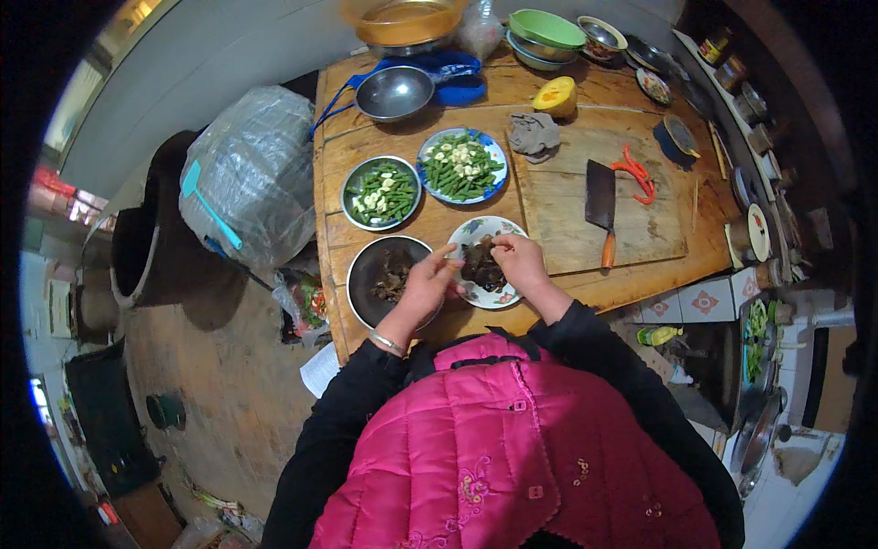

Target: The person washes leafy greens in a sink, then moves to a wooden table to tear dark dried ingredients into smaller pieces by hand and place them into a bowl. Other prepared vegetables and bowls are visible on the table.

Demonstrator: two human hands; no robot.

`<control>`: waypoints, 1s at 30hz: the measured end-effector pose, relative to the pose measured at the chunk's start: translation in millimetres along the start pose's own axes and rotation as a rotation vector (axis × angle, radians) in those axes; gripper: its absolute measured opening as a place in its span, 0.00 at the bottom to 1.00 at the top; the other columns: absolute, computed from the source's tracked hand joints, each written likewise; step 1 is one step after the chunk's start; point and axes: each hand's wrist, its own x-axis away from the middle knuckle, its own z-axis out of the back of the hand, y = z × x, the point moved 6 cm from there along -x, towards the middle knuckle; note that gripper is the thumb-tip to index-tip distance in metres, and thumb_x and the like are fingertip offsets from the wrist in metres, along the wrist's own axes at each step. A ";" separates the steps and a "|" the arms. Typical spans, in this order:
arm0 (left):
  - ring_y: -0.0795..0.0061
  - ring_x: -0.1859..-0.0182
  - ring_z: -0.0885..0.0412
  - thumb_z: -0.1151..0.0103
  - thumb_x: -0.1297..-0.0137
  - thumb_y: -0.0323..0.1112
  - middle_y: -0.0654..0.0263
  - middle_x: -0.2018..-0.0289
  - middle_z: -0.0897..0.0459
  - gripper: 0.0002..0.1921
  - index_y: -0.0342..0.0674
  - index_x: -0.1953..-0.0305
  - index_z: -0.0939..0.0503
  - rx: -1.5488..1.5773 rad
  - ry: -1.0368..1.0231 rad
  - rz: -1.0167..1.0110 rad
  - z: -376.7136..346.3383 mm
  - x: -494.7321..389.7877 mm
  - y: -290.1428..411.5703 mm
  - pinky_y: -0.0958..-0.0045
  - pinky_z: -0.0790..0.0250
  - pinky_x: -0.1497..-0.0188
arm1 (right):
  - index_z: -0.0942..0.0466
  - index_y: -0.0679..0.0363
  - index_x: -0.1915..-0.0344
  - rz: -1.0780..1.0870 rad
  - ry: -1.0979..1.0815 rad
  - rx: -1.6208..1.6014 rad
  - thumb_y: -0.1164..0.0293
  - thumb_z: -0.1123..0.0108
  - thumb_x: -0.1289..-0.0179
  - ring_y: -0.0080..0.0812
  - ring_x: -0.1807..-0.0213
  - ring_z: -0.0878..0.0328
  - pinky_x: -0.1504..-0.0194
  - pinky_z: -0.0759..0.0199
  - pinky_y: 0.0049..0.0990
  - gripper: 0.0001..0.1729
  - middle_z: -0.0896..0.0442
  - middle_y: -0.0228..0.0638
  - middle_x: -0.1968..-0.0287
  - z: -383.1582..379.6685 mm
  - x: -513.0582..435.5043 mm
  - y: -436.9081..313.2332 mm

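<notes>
A white plate point(488, 299) with a fruit pattern holds a heap of dark, wet-looking pieces point(481, 269), probably wood ear fungus. My right hand point(523, 262) reaches over its right side, thumb and fingertips pinched on some of these pieces. At the left rim is my left hand point(426, 280), its thumb apart from the fingers; whether it touches the rim cannot be told. Below that hand and to its left stands a dark bowl point(363, 274) with a pale rim. More of the same dark pieces point(392, 276) lie in it, partly hidden by my left hand.
Behind are a bowl point(348, 206) and a blue-rimmed plate point(424, 184) of cut green beans with garlic. To the right, a cleaver point(601, 195) and red pepper strips point(636, 175) lie on a wooden board point(562, 226). A cut pumpkin point(557, 97) and grey cloth point(534, 136) sit farther back.
</notes>
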 end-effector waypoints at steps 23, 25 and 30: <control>0.76 0.69 0.25 0.54 0.42 0.25 0.62 0.59 0.26 0.20 0.36 0.46 0.37 0.012 0.247 -0.052 125.5 85.5 -15.2 0.79 0.32 0.68 | 0.26 0.64 0.73 0.101 -0.567 0.180 0.72 0.38 0.56 0.37 0.72 0.25 0.67 0.31 0.30 0.10 0.24 0.40 0.71 -148.6 -5.9 -95.8; 0.78 0.69 0.25 0.51 0.43 0.25 0.63 0.58 0.27 0.24 0.37 0.43 0.40 -0.043 0.179 -0.128 114.8 73.4 -6.7 0.79 0.32 0.69 | 0.28 0.65 0.69 -0.069 -0.653 -0.094 0.73 0.41 0.50 0.26 0.77 0.27 0.73 0.32 0.24 0.09 0.24 0.35 0.73 -140.7 1.8 -95.7; 0.82 0.74 0.27 0.49 0.42 0.27 0.67 0.69 0.25 0.16 0.35 0.52 0.34 0.009 0.043 -0.087 95.8 52.4 -1.9 0.80 0.32 0.72 | 0.32 0.65 0.60 -0.270 -0.704 -0.330 0.73 0.47 0.43 0.19 0.78 0.29 0.79 0.36 0.19 0.11 0.25 0.29 0.74 -124.2 18.1 -96.7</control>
